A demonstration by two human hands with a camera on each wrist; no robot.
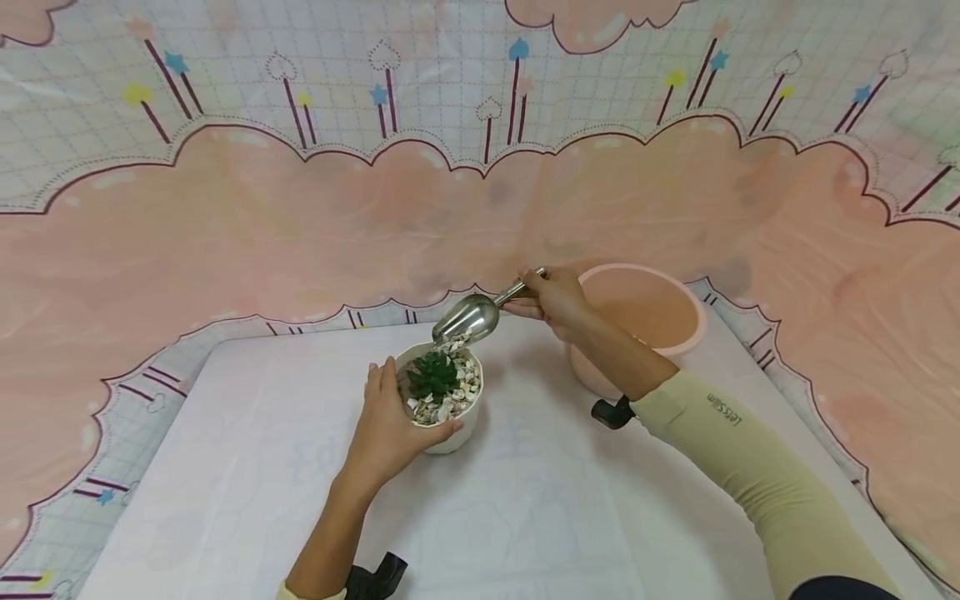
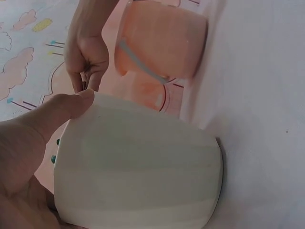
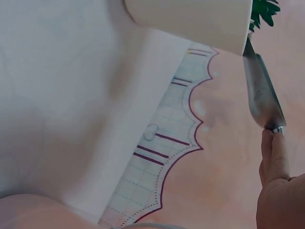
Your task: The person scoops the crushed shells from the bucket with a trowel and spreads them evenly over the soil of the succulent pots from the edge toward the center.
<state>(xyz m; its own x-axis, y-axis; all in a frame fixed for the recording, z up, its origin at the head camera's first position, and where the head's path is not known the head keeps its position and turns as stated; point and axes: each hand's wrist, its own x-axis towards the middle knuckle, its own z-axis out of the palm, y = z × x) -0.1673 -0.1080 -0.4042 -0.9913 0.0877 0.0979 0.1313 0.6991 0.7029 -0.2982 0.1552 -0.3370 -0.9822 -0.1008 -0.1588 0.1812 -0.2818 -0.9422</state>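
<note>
A white pot (image 1: 457, 435) stands on the white table, holding a small green succulent (image 1: 432, 377) and pale pebbles (image 1: 468, 379). My left hand (image 1: 390, 429) grips the pot at its rim, the thumb (image 2: 78, 102) along the near side and the fingers round the far left. My right hand (image 1: 558, 300) holds a metal scoop (image 1: 468, 317) by its handle. The scoop tilts down over the pot's back rim, with pebbles at its lip. In the right wrist view the scoop's tip (image 3: 249, 50) meets the pot rim.
A pink bucket (image 1: 637, 304) with a grey handle (image 2: 143, 62) stands behind and below the right forearm. The white table (image 1: 525, 517) carries the pot and bucket; a patterned cloth (image 1: 300, 225) hangs beyond its back edge.
</note>
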